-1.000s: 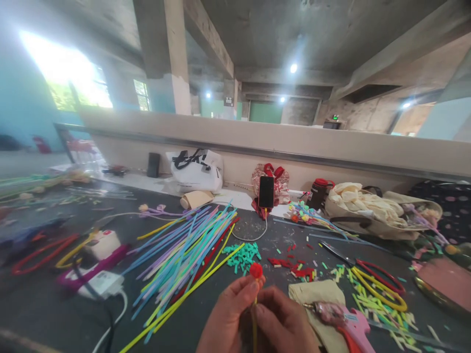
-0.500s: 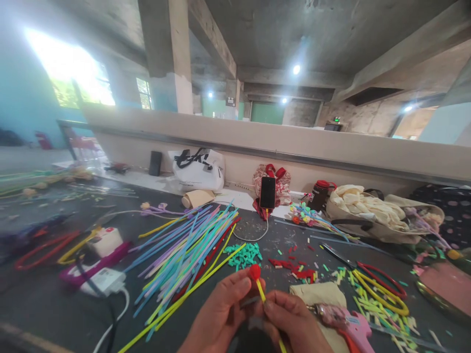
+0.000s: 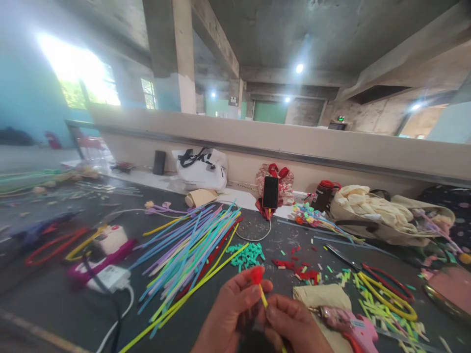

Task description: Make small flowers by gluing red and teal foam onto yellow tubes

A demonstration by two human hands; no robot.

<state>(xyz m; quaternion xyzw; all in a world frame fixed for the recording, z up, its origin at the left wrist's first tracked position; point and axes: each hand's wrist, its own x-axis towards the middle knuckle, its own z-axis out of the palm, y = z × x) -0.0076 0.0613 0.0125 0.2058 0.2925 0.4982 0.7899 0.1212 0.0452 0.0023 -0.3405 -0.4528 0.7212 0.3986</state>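
Note:
A small red piece (image 3: pixel 257 275) tops a yellow stick (image 3: pixel 263 296) in front of me. My left hand (image 3: pixel 235 306) is closed around the red piece, with fingers behind it and the thumb just below. Lower down, my right hand (image 3: pixel 290 318) pinches the yellow stick, whose lower end runs out at the bottom edge. Just beyond the hands lies a pile of short teal pieces (image 3: pixel 247 255), with red scraps (image 3: pixel 305 273) to its right. A pink glue gun (image 3: pixel 348 323) rests on a beige cloth (image 3: pixel 324 295) beside my right hand.
Long coloured sticks (image 3: pixel 195 255) spread at centre left. A power strip (image 3: pixel 99 260) with a white charger (image 3: pixel 110 277) lies further left. Scissors (image 3: pixel 386 291) and yellow-green bits (image 3: pixel 379 309) are at right. A phone (image 3: pixel 271 192), white bag (image 3: pixel 201 169) and bottle (image 3: pixel 324 195) stand behind.
The fingers of my left hand have shifted around the red piece, and one fingertip now shows to its right. The whole view has moved slightly, so the table things appear further right.

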